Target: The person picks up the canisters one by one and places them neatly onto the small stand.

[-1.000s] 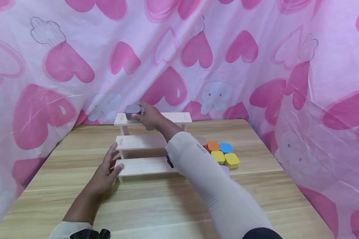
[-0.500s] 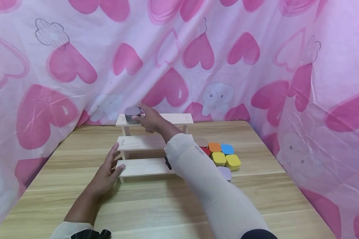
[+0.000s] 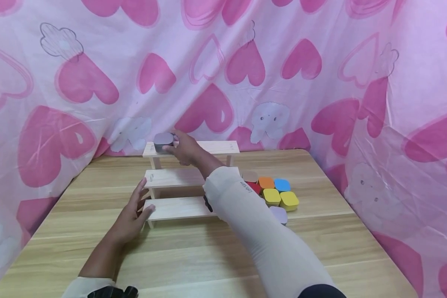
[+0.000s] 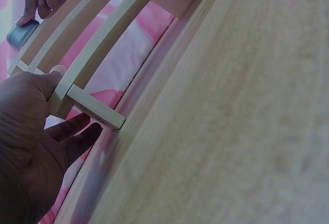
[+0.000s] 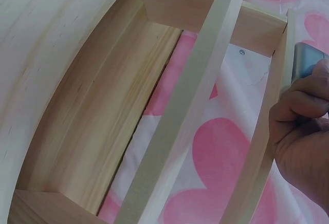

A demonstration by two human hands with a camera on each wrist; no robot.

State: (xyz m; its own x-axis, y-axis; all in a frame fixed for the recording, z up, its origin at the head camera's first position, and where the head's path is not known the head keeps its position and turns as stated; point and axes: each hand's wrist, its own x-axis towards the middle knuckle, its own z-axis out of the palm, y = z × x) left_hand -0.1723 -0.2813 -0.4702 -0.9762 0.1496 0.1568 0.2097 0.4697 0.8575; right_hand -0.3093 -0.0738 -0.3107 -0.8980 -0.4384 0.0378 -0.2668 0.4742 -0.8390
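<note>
A three-tier wooden stand [image 3: 179,178] rises in steps on the table. On the left end of its top tier sits a dark grey rounded block [image 3: 163,142], its top lighter than its sides. My right hand [image 3: 187,150] pinches this block from the right between thumb and fingers. In the right wrist view the grey block [image 5: 307,59] shows partly behind my curled fingers. My left hand [image 3: 131,217] holds the stand's left end, thumb on the lowest board. In the left wrist view, that board's end [image 4: 60,98] lies between my thumb and fingers.
Right of the stand is a group of rounded blocks: orange [image 3: 266,183], blue [image 3: 282,185], yellow [image 3: 289,200], red [image 3: 254,187], tan [image 3: 250,177] and lilac [image 3: 279,215]. My right sleeve covers part of the group. A pink heart-patterned cloth [image 3: 205,62] hangs behind the table [image 3: 193,260].
The grey block shifts very slightly left on the top tier with my right hand pinching it. My left hand stays on the stand. The head view sways a little.
</note>
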